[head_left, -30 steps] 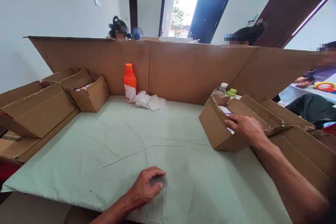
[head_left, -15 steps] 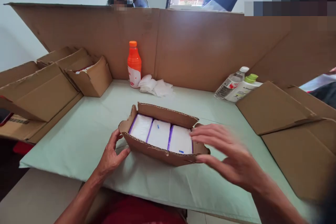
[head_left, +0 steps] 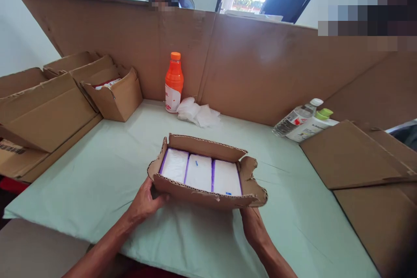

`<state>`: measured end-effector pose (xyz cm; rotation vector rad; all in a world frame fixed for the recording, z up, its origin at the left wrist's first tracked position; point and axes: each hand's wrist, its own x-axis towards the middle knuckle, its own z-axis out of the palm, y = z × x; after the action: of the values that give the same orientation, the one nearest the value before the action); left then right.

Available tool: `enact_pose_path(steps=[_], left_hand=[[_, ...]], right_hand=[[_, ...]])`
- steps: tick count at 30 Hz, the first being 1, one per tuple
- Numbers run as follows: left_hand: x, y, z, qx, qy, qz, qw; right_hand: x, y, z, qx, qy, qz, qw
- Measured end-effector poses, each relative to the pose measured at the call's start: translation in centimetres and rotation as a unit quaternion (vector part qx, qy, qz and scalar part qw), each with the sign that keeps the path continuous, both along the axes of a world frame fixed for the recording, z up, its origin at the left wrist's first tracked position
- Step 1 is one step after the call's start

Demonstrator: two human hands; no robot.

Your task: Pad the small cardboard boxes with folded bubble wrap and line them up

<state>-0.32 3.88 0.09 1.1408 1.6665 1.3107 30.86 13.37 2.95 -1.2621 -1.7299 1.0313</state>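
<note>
Hands grip a small open cardboard box point(head_left: 208, 197) from its near side: the left hand point(head_left: 145, 203) wraps the near left corner, and the right hand point(head_left: 253, 224) holds under the near right corner, its fingers mostly hidden beneath the cardboard. Inside the box three white packs point(head_left: 201, 173) lie flat side by side, filling it, with purple showing between them. The box sits at the middle of the desk point(head_left: 97, 182), which is covered by a pale green sheet. Behind it, against a tall cardboard wall point(head_left: 260, 65), stand an orange bottle point(head_left: 173, 82) and crumpled white plastic point(head_left: 197, 115) just beside it. Two bottles point(head_left: 302, 121) lie tilted at the far right, near flat cardboard sheets point(head_left: 355, 156). Another open box point(head_left: 114, 95) rests at the far left.
</note>
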Motion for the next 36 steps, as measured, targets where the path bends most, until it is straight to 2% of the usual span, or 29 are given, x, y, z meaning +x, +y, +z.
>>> enact_pose_path(steps=[2, 4, 7, 9, 12, 15, 17, 19, 21, 23, 24, 26, 29, 32, 36], left_hand=[[-1.3, 1.6, 0.6, -0.004, 0.008, 0.027, 1.000], [-2.9, 3.2, 1.3, -0.006, 0.012, 0.056, 0.998], [-5.1, 4.9, 1.5, 0.016, -0.001, 0.082, 0.996], [-6.0, 5.2, 0.9, 0.027, -0.002, 0.102, 0.994], [-6.4, 4.8, -0.6, 0.024, -0.007, 0.123, 0.992], [-5.9, 4.2, -1.8, 0.028, -0.022, 0.134, 0.990], [-5.7, 4.0, -2.5, 0.030, -0.029, 0.143, 0.989], [-6.1, 3.9, -3.2, 0.023, -0.026, 0.142, 0.989], [-6.8, 3.8, -3.9, 0.010, -0.016, 0.133, 0.991], [-7.5, 3.7, -4.3, -0.005, -0.005, 0.108, 0.994], [-7.6, 3.7, -4.3, -0.007, -0.002, 0.097, 0.995], [-7.5, 3.7, -4.0, -0.002, -0.006, 0.085, 0.996], [-6.4, 3.9, -2.9, 0.014, -0.020, 0.115, 0.993], [-5.6, 4.1, -1.8, 0.020, -0.020, 0.137, 0.990], [-5.9, 4.1, -1.1, 0.022, -0.008, 0.139, 0.990]], right_hand=[[-2.4, 1.8, 0.8, -0.030, 0.017, -0.019, 0.999], [-5.1, 3.7, 1.5, -0.064, 0.034, -0.009, 0.997], [-8.5, 6.2, 2.0, -0.089, 0.062, 0.058, 0.992], [-9.5, 7.9, 2.2, -0.080, 0.069, 0.101, 0.989], [-9.4, 11.9, 2.9, -0.032, 0.023, 0.136, 0.990], [-10.2, 17.7, 4.6, 0.077, -0.055, 0.144, 0.985], [-12.7, 21.8, 5.9, 0.178, -0.113, 0.168, 0.963], [-16.5, 25.3, 6.7, 0.251, -0.189, 0.216, 0.924], [-20.5, 27.7, 7.0, 0.281, -0.268, 0.250, 0.887], [-23.4, 29.0, 7.2, 0.285, -0.311, 0.246, 0.873], [-24.1, 29.3, 7.3, 0.284, -0.320, 0.231, 0.874], [-23.8, 29.2, 7.6, 0.291, -0.292, 0.174, 0.894], [-19.6, 26.9, 7.7, 0.295, -0.134, 0.057, 0.945], [-13.3, 22.1, 6.0, 0.206, 0.006, -0.030, 0.978], [-5.3, 13.1, 1.2, 0.044, 0.025, -0.100, 0.994]])
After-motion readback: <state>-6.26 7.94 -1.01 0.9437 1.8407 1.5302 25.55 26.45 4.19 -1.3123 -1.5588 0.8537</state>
